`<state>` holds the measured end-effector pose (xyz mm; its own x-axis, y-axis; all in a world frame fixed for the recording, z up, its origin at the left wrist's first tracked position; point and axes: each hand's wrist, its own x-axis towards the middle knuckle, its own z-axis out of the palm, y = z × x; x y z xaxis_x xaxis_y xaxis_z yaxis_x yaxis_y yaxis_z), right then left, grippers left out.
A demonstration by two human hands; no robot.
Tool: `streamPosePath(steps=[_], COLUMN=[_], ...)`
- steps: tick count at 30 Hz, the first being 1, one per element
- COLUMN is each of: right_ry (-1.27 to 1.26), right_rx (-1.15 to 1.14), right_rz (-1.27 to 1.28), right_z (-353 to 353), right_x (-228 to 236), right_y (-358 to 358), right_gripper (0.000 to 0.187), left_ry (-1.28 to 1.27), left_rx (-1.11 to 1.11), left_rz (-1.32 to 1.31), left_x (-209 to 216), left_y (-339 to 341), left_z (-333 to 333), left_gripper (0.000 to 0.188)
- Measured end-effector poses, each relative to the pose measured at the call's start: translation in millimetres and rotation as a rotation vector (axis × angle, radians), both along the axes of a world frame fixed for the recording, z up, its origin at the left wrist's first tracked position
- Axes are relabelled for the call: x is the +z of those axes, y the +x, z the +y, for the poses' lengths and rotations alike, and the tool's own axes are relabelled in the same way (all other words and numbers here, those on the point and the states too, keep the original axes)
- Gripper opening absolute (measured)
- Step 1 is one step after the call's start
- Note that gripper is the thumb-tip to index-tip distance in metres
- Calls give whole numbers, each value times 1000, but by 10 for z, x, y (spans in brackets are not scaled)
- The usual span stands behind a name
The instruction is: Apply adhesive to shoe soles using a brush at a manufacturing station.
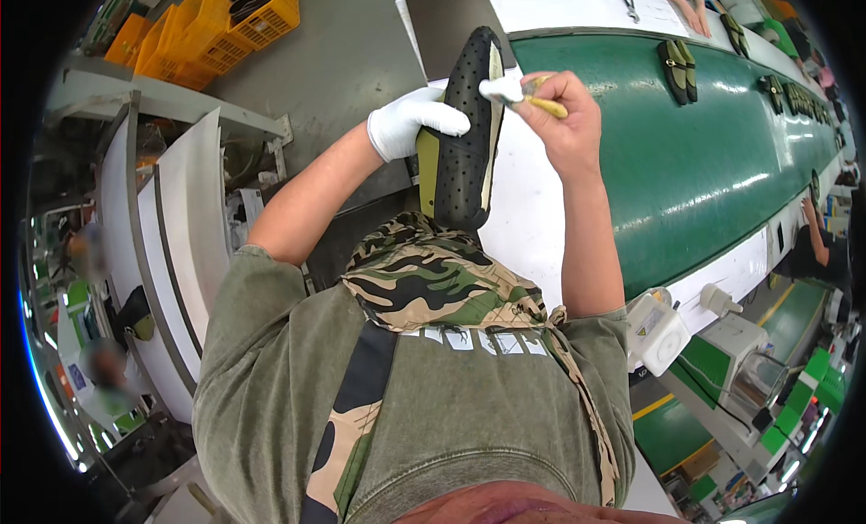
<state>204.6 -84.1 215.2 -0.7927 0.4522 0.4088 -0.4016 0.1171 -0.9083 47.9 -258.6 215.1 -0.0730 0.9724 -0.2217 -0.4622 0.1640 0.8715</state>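
Note:
My left hand point(417, 124) wears a white glove and grips an olive shoe point(428, 174) by its side, thumb across the underside. The shoe is turned so that its black, dotted bottom point(465, 170) faces up. A pale strip runs along its right edge. Bare, my right hand point(568, 118) pinches a small brush point(548, 105) with a yellowish handle. Its white bristle end point(501, 91) is at the right edge of the shoe bottom, near the toe; I cannot tell whether it touches. A camouflage apron point(433, 280) covers my front below the shoe.
A green conveyor belt point(663, 154) runs along my right, carrying dark olive shoes point(677, 70). On the white ledge beyond lie pliers point(629, 3), near another person's hands point(695, 17). A dark flat board point(451, 28) sits behind the shoe; yellow crates point(203, 28) stand far left.

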Motion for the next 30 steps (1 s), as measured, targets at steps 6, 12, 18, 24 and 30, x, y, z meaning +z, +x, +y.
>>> streamPosePath(steps=[6,12,18,24,30], right_ry=[-39,-187,11,-94,-124], right_rx=[274,393,445,416,476], right_rz=[-173,-105,-193,-118,-191], right_z=[-110,-180,-173,-312,-201], right_x=[-72,-163,-119,-155,-391], right_y=[126,41,-96,-233,-280], right_gripper=[24,25,23,24,24], left_ry=[-115,-152,-102,-88,-25], left_rx=[243,376,463,492,786], left_rz=[-116,-161,-55,-107,74], left_x=[-69,-152,-103,-42,483], left_y=[-110,-247,-304,-267,-409], left_z=[-233,-367,-492,-570,-1133], left_gripper=[41,36,34,37,36])
